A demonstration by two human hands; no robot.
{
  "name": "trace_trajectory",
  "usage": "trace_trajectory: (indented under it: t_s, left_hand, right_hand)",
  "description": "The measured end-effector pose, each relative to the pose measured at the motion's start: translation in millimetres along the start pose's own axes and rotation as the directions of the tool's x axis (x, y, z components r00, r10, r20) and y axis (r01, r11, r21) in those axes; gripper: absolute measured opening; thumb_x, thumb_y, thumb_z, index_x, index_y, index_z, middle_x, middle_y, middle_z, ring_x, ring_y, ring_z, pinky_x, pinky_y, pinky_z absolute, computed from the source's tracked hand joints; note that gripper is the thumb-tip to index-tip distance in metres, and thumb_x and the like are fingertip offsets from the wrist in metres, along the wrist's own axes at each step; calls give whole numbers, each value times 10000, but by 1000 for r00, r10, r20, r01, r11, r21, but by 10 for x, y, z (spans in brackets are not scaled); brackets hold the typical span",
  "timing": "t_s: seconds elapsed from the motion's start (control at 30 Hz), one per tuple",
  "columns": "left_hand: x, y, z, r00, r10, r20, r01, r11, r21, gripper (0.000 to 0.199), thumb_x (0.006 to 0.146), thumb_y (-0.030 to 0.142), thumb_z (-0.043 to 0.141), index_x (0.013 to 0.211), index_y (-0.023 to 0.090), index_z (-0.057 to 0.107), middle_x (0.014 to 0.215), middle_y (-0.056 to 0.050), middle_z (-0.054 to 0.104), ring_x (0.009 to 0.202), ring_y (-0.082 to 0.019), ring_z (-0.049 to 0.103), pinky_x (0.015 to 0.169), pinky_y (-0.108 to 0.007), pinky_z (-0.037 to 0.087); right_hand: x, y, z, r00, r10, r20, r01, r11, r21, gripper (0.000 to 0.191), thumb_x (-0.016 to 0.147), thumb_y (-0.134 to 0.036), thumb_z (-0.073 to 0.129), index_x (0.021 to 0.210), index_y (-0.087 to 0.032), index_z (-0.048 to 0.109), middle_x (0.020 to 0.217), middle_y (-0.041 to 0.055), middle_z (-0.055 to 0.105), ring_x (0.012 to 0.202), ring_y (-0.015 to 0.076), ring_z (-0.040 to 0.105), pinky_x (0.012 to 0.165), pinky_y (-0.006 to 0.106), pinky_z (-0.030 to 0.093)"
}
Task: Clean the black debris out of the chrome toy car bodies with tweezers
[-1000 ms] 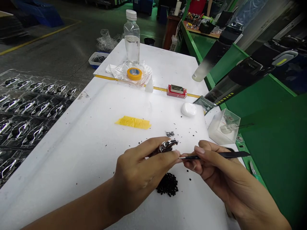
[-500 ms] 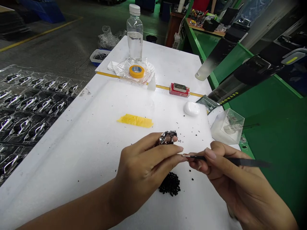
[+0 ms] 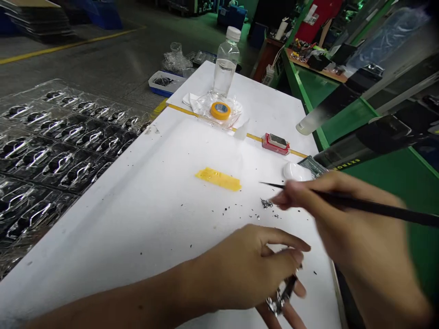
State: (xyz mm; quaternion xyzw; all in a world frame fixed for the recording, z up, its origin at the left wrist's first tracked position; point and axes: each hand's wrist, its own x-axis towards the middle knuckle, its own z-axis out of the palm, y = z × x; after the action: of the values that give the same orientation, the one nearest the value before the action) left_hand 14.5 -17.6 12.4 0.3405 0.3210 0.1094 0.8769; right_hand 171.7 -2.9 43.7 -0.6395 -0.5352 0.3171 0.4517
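Observation:
My left hand (image 3: 252,269) is low over the white work surface, its fingers curled around a small shiny, dark metallic part (image 3: 279,299), partly hidden by the fingers. Above and to the right, my right hand (image 3: 353,228) pinches black tweezers (image 3: 377,209) like a pen, their thin tip pointing left over the surface. Beneath that tip lies a strip of yellow tape (image 3: 218,178), a little to the left. A small cluster of shiny dark bits (image 3: 265,204) sits just below the right fingertips, with loose specks around it.
At the back stand a water bottle (image 3: 225,64), an orange tape roll (image 3: 220,110) on a plastic bag, and a red box (image 3: 275,143). A white rounded case (image 3: 297,172) is near my right hand. Clear trays of shiny parts (image 3: 51,155) lie left of the table.
My hands have separated: the left moved down and right with the shiny part, turning over; the right rose with the tweezers. The view shifted, and the black pellet pile is out of sight.

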Motion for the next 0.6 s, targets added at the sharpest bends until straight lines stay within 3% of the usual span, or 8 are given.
trace_trajectory:
  t_s: [0.07, 0.1, 0.2, 0.3, 0.47, 0.6]
  left_hand:
    - [-13, -17, -27, 997, -57, 61, 51, 994, 99, 393, 1003, 272, 513, 1376, 195, 608, 787, -29, 664, 474, -66, 532, 449, -156, 455]
    - [-17, -31, -48, 997, -55, 54, 45, 984, 172, 358, 982, 298, 545, 1305, 196, 661, 775, -33, 677, 494, -70, 515, 453, -147, 426]
    - [-24, -80, -108, 1000, -10, -14, 14, 922, 387, 242, 919, 383, 583, 888, 211, 751, 713, -18, 659, 505, -92, 462, 408, -153, 336]
    - [-13, -122, -126, 998, 60, -33, -39, 893, 449, 244, 883, 368, 581, 743, 221, 717, 648, -9, 633, 469, -121, 471, 378, -191, 318]
    - [118, -268, -65, 977, 175, -118, -109, 898, 427, 166, 846, 306, 625, 800, 235, 767, 628, -17, 672, 541, -183, 624, 552, -280, 533]
    - [251, -418, -28, 973, 197, -118, -134, 905, 404, 187, 865, 284, 597, 830, 251, 778, 622, -14, 660, 563, -190, 642, 610, -312, 570]
  right_hand:
    - [119, -17, 326, 992, 14, 127, -10, 999, -32, 281, 792, -436, 862, 699, -212, 719, 727, 57, 766, 679, 202, 739, 582, 280, 569]
    - [168, -4, 468, 984, 18, 178, -13, 999, -30, 303, 794, -443, 855, 690, -201, 706, 723, 62, 766, 677, 203, 741, 585, 282, 571]
    - [277, 80, 744, 973, 18, 232, -13, 1000, -25, 331, 813, -462, 830, 708, -189, 676, 757, 80, 778, 722, 224, 757, 612, 301, 578]
    - [331, 148, 824, 974, 42, 223, -34, 999, -41, 343, 817, -473, 826, 720, -183, 671, 810, 94, 791, 771, 241, 771, 660, 326, 591]
    - [344, 162, 828, 974, 87, 209, -75, 995, -67, 344, 821, -489, 822, 727, -183, 694, 821, 89, 793, 806, 248, 778, 733, 363, 610]
    - [348, 150, 825, 975, 90, 204, -71, 992, -100, 340, 799, -492, 842, 730, -183, 719, 828, 95, 795, 806, 255, 775, 730, 370, 604]
